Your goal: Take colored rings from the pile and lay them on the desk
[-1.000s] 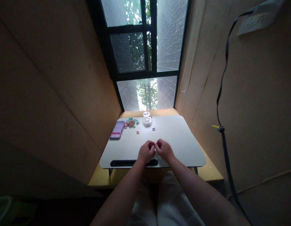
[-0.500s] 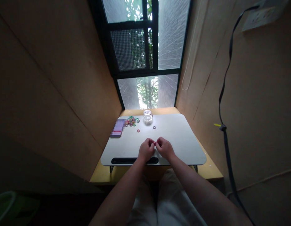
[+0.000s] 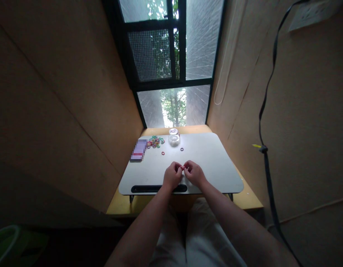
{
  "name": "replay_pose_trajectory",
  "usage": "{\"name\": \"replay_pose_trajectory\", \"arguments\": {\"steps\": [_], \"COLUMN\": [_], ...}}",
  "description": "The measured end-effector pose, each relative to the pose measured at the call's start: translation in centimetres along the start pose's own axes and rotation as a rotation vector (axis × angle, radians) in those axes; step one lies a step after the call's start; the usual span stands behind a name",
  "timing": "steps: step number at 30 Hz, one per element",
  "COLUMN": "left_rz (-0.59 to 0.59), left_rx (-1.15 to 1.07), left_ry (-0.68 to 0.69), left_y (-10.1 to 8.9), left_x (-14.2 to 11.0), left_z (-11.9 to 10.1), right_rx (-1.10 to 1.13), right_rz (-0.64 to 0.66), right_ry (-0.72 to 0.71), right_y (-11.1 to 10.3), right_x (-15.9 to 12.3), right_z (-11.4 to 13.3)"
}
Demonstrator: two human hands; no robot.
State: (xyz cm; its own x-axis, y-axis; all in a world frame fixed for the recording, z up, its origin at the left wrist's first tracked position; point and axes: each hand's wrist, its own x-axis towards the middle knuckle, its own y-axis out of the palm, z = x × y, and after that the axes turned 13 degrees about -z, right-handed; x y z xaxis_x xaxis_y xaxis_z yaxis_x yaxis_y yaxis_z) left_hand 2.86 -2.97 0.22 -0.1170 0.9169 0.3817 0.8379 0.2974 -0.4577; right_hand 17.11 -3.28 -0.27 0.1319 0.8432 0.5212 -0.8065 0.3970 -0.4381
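Observation:
My left hand [image 3: 173,174] and my right hand [image 3: 194,172] meet over the front middle of the white lap table [image 3: 216,163]. Fingertips of both pinch a small red hair tie [image 3: 183,168] between them; most of it is hidden by the fingers. Beyond the hands, a red hair tie [image 3: 163,153] and a dark purple one [image 3: 182,149] lie apart on the tabletop. Farther back on the left is a loose pile of colourful hair ties [image 3: 155,142]. A clear round container [image 3: 174,139] stands at the back, with what looks like its lid [image 3: 173,131] behind it.
A blurred-out, phone-like rectangle [image 3: 138,150] lies at the table's left edge. Along the front edge runs a black slot [image 3: 146,189]. The lap table stands on a yellow ledge [image 3: 250,202] between two walls, facing a window. A black cable [image 3: 267,178] hangs on the right.
Both hands keep their pinch on the red hair tie, nearly in the same place. The whole view has shifted very slightly; the things on the table have not moved.

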Motion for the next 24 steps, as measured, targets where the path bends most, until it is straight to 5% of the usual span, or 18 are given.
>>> {"name": "replay_pose_trajectory", "arguments": {"steps": [24], "left_rz": [0.053], "left_rx": [-0.115], "left_ry": [0.02], "left_y": [0.32], "left_x": [0.3], "left_z": [0.57], "right_rx": [-0.061], "right_rz": [0.001], "right_ry": [-0.037], "right_y": [-0.01], "right_x": [0.0], "right_z": [-0.06]}}
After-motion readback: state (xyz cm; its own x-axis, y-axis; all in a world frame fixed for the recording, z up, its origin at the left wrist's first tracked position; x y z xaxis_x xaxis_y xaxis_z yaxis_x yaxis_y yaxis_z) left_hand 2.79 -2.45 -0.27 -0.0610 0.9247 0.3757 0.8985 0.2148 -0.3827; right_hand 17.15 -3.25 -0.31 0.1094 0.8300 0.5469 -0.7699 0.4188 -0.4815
